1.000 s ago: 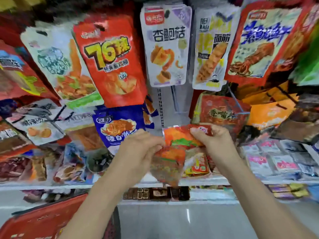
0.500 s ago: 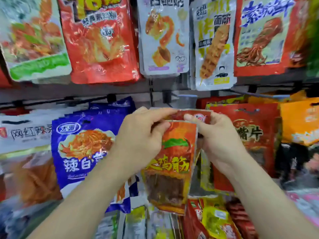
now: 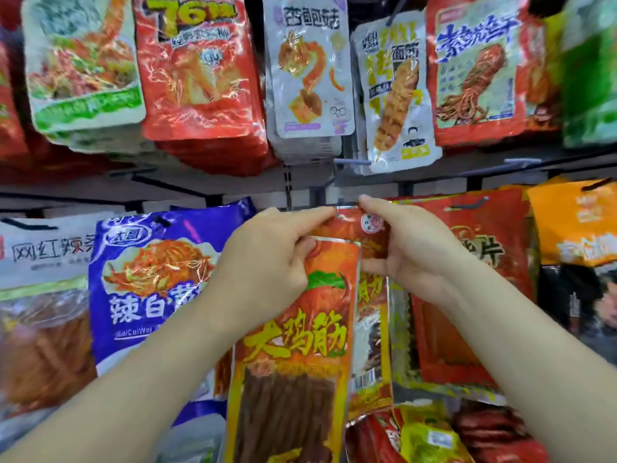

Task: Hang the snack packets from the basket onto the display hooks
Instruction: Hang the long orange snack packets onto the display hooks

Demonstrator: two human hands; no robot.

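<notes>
Two bare forearms reach up from the lower corners and meet at the middle of the rack. The left hand [image 3: 267, 262] has its fingers curled, thumb and forefinger pinching the upper left corner of the orange snack packets [image 3: 300, 345]. These are a front packet with yellow lettering and dark strips showing through a clear window, and at least one more tucked behind it. The right hand [image 3: 417, 255] pinches the red top edge of the rear packet between thumb and forefinger, its other fingers folded behind the packet. The packets hang upright between both hands, their top edge raised to the level of the dark rail [image 3: 167, 187]; whether the hole is on a hook cannot be told. Just left of them hangs a blue packet [image 3: 150, 285], partly behind the left arm, and just right a row of red packets [image 3: 474, 262], then an orange packet [image 3: 574, 222]. A grey-tipped display hook [image 3: 350, 161] juts out above the hands. Farther up hang a white mushroom packet [image 3: 310, 68], a red packet marked 76 [image 3: 197, 71] and a skewer packet [image 3: 397, 95].
</notes>
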